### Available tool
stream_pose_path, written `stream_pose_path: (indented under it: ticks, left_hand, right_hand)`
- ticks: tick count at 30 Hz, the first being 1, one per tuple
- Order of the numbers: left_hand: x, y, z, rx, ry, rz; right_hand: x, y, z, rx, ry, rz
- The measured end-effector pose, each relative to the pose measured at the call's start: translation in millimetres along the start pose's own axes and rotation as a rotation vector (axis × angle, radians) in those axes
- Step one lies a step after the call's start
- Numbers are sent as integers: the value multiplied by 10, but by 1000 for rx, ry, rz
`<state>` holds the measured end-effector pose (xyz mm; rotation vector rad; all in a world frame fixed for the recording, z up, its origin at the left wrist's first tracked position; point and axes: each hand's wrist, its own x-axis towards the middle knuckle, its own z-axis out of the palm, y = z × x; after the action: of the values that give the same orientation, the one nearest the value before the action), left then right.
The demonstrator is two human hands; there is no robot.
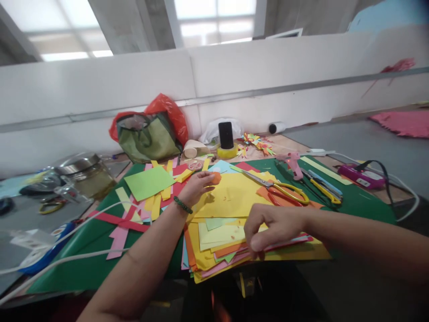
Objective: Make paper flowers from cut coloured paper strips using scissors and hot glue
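Observation:
My left hand [198, 187], with a green beaded bracelet [182, 205] on the wrist, pinches a small orange paper piece [217, 178] above the yellow sheets. My right hand [273, 228] is closed over the front of the stack of coloured paper [221, 197]. Its fingers curl down and hide whatever may be in them. Behind the right hand, scissors [271, 184] with orange-yellow handles lie on the stack, blades pointing to the back left. Loose paper strips [156, 205] and a light green sheet [149, 182] are to the left of my left hand.
A pink glue gun [292, 164], utility knives [323, 188] and a purple power box [362, 176] are on the right. At the back stand a phone [225, 135], yellow tape [227, 152] and a green bag [147, 138]. A glass jar [87, 176] and white cables [83, 255] occupy the left.

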<state>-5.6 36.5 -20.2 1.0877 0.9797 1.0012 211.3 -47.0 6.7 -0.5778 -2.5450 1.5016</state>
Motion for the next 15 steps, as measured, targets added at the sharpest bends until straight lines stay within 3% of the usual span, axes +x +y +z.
stream_pose_path:
  ticks: [4, 5, 6, 8, 9, 10, 11, 12, 15]
  left_hand:
    - [6, -26, 4, 0, -29, 5]
    - [6, -26, 5, -5, -31, 6]
    - [4, -24, 6, -10, -31, 6]
    - [-3, -18, 11, -11, -30, -4]
    - [-9, -14, 16, -4, -32, -10]
    - [-16, -10, 23, 7, -38, -14]
    - [-25, -7, 31, 21, -47, -16]
    - [-34, -4, 41, 38, -57, -15]
    - [-62, -2, 70, 95, -85, 16]
  right_hand:
    - [51, -37, 18, -231, 416, 50]
    - [68, -41, 45, -274, 400, 68]
    - [74, -56, 81, -268, 303, 69]
    - [43, -127, 156, -122, -18, 9]
    - [13, -176, 180, -33, -116, -7]
    - [-17, -221, 184, 13, -128, -10]
    - [-36, -251, 165, -12, -43, -18]
    - [-38, -258, 122, -103, 134, -18]
    - [93, -105, -100, -403, 775, 94]
